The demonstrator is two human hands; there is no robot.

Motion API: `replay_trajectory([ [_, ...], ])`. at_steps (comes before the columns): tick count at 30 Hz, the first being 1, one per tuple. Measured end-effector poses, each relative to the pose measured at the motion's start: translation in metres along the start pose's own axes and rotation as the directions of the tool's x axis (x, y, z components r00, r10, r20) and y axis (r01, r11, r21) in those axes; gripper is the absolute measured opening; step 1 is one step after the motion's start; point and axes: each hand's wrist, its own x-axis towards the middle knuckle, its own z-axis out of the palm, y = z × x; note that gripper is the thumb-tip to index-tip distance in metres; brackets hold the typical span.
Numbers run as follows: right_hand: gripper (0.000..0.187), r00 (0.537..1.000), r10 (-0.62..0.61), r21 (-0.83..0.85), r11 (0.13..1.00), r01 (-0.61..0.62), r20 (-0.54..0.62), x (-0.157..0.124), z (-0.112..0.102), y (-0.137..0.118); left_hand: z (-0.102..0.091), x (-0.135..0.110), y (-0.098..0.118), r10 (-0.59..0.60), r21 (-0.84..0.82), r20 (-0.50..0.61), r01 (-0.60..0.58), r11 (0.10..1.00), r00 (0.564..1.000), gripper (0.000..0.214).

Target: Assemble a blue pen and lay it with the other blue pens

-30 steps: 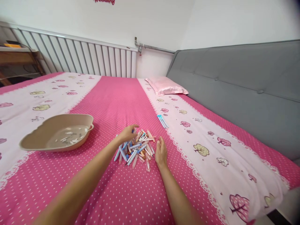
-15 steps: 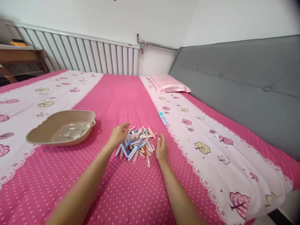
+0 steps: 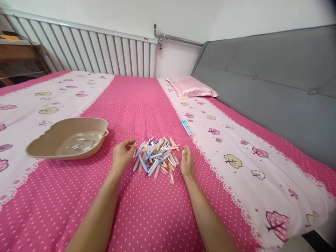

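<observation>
A heap of pens and pen parts (image 3: 157,155), blue, white and orange, lies on the pink dotted bedsheet (image 3: 147,213). My left hand (image 3: 123,156) sits at the heap's left edge. Its fingers are curled, and thumb and forefinger pinch a small pale piece that I cannot make out clearly. My right hand (image 3: 187,163) rests on its edge against the heap's right side, fingers stretched out together and holding nothing. A beige scalloped bowl (image 3: 49,147) with small white bits inside stands to the left of my left hand.
A few blue pens (image 3: 187,127) lie apart beyond the heap, on the pale strip of the sheet. A pink pillow (image 3: 193,88) lies at the far end. A grey padded headboard (image 3: 275,80) runs along the right. White railing (image 3: 91,52) and a wooden shelf (image 3: 18,52) stand behind.
My left hand has drawn back from the top of the heap to its left edge, fingers now pinched. My right hand has stayed beside the heap. The view has tipped slightly downward.
</observation>
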Motion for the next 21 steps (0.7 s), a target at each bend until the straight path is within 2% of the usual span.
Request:
replay_trajectory([
  [8, 0.055, 1.0, 0.011, 0.022, 1.0, -0.011, 0.004, 0.001, 0.0, 0.002, 0.0, -0.002, 0.004, -0.004, 0.009, 0.023, 0.004, 1.0, 1.0, 0.037],
  [12, 0.055, 0.998, 0.066, 0.062, 0.996, -0.066, 0.003, 0.007, -0.001, 0.003, -0.002, -0.001, 0.003, -0.016, -0.018, 0.025, 0.016, 1.0, 1.0, 0.038],
  [18, 0.046, 0.975, 0.221, 0.062, 0.973, -0.222, 0.016, 0.039, -0.006, 0.001, 0.003, 0.003, -0.008, -0.03, -0.044, 0.045, 0.032, 0.999, 0.999, 0.038],
  [21, 0.042, 0.969, 0.24, 0.021, 0.97, -0.241, 0.057, 0.061, -0.004, -0.002, 0.006, 0.004, -0.012, -0.045, -0.034, 0.071, 0.048, 0.998, 0.996, 0.039],
])
